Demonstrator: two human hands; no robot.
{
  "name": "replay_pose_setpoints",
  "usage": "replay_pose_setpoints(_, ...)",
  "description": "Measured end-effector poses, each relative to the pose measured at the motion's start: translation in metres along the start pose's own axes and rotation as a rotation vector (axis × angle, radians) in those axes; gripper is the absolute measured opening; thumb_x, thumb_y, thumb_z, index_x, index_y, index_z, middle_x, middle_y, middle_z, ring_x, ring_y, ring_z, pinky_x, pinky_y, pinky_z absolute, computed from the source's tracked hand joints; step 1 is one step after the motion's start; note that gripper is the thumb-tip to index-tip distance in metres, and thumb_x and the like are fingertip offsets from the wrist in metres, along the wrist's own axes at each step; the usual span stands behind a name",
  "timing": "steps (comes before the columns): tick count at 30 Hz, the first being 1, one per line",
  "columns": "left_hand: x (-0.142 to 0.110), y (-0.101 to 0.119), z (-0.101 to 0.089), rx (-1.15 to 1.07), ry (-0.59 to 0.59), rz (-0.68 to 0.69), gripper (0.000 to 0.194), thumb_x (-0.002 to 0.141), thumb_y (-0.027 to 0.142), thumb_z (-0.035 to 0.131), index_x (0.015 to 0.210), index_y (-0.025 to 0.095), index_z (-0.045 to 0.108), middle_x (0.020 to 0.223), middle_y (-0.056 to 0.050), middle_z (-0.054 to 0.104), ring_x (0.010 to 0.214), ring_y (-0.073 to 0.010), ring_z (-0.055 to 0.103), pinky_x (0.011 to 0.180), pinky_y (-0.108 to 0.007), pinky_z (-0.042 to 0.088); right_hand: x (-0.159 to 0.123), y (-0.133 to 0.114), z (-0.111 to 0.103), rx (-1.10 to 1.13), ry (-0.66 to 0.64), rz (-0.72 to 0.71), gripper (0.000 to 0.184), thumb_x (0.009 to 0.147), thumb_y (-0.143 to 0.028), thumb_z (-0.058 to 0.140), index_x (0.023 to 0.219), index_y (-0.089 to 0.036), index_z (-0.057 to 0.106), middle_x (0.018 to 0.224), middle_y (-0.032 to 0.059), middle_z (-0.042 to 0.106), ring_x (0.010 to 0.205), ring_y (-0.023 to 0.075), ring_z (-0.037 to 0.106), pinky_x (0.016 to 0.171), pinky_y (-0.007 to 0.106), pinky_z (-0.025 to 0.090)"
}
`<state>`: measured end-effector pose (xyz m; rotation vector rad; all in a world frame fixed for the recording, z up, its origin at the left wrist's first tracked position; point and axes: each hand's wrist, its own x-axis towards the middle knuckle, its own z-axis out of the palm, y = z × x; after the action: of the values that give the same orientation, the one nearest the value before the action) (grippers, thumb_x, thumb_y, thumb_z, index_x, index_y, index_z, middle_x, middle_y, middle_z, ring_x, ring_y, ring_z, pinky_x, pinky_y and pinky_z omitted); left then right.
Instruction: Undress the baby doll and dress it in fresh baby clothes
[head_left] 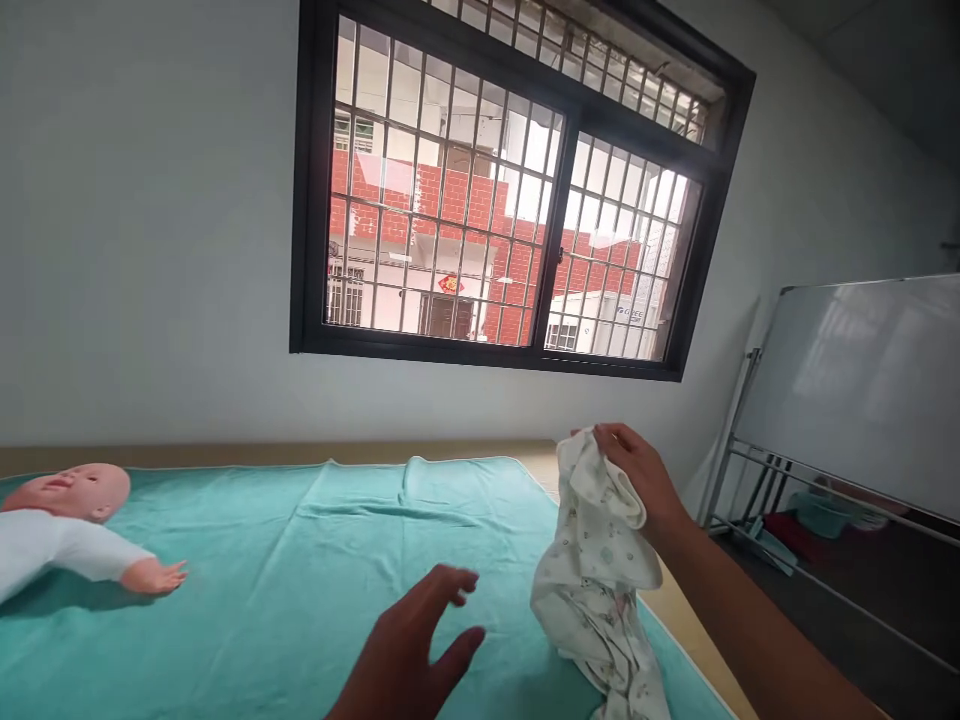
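Observation:
My right hand [643, 472] is raised over the right side of the bed, its fingers closed on the top of a white printed baby garment [596, 570] that hangs down crumpled from it. My left hand [414, 645] hovers lower, a little left of the garment, fingers spread and holding nothing. A baby doll [67, 525] in a white top lies on its back at the far left, one arm stretched out. All of this is above a teal towel [300, 560] spread over the bed.
A wooden bed edge [694, 640] runs along the towel's right side. A whiteboard on a metal stand [847, 390] leans at the right, with coloured items on the floor beneath it. A barred window [510, 190] fills the wall ahead.

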<state>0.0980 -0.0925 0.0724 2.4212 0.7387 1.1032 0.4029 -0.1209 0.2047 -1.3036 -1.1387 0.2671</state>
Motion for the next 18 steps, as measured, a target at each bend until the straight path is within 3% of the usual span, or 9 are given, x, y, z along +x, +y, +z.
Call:
replay_pose_setpoints(3,0.037,0.004,0.037,-0.297,-0.136,-0.27,0.059,0.074,0.029,0.07,0.13,0.025,0.051,0.126,-0.008,0.062,0.112,-0.023,0.06,0.094,-0.037,0.052,0.01,-0.023,0.033,0.1,-0.001,-0.057,0.041,0.081,-0.059,0.063,0.099,-0.023,0.07,0.104,0.0049,0.071,0.085,0.0203,0.06,0.068,0.028,0.047)
replay_pose_setpoints(5,0.046,0.0,0.065,-0.392,-0.204,-0.329,0.08,0.065,0.027,0.077,0.137,0.024,0.044,0.135,-0.011,0.054,0.118,-0.0264,0.055,0.098,-0.04,0.047,0.015,-0.031,0.052,0.162,0.022,-0.071,0.041,0.079,-0.06,0.065,0.097,-0.023,0.071,0.1,0.0043,0.071,0.082,0.0194,0.059,0.066,0.028,0.047)
replay_pose_setpoints(7,0.046,-0.009,0.092,-0.509,-0.238,-0.39,0.088,0.062,0.028,0.078,0.14,0.023,0.04,0.136,-0.013,0.051,0.116,-0.027,0.054,0.093,-0.039,0.048,0.016,-0.034,0.066,0.242,0.027,-0.04,0.041,0.077,-0.06,0.067,0.094,-0.023,0.071,0.09,0.0026,0.07,0.075,0.0178,0.058,0.062,0.027,0.046)
replay_pose_setpoints(9,0.042,-0.022,0.116,-0.656,-0.21,-0.453,0.075,0.067,0.033,0.073,0.135,0.021,0.045,0.128,-0.013,0.054,0.106,-0.0247,0.058,0.083,-0.035,0.049,0.015,-0.031,0.077,0.337,-0.002,0.011,0.04,0.074,-0.059,0.071,0.091,-0.023,0.071,0.078,-0.0003,0.065,0.067,0.0155,0.056,0.058,0.026,0.044)
replay_pose_setpoints(12,0.035,-0.034,0.139,-0.801,-0.171,-0.492,0.041,0.073,0.043,0.066,0.106,0.019,0.061,0.103,-0.009,0.063,0.088,-0.0218,0.06,0.074,-0.033,0.048,0.011,-0.016,0.09,0.471,-0.036,0.054,0.035,0.072,-0.055,0.074,0.086,-0.023,0.069,0.069,-0.0028,0.058,0.06,0.0137,0.053,0.054,0.026,0.042)
replay_pose_setpoints(16,0.03,-0.037,0.149,-0.949,-0.163,-0.479,0.037,0.071,0.048,0.07,0.094,0.019,0.064,0.088,-0.008,0.066,0.086,-0.025,0.059,0.073,-0.035,0.047,0.006,0.014,0.105,0.616,-0.083,0.19,0.032,0.071,-0.049,0.078,0.078,-0.021,0.065,0.065,-0.0031,0.055,0.057,0.0125,0.051,0.053,0.026,0.042)
replay_pose_setpoints(18,0.031,-0.039,0.143,-0.938,-0.074,-0.503,0.035,0.073,0.049,0.069,0.088,0.017,0.063,0.085,-0.008,0.064,0.086,-0.0247,0.058,0.074,-0.034,0.046,0.007,0.025,0.105,0.697,-0.08,0.25,0.033,0.073,-0.05,0.076,0.076,-0.021,0.062,0.063,-0.0036,0.053,0.055,0.0121,0.05,0.052,0.026,0.043)
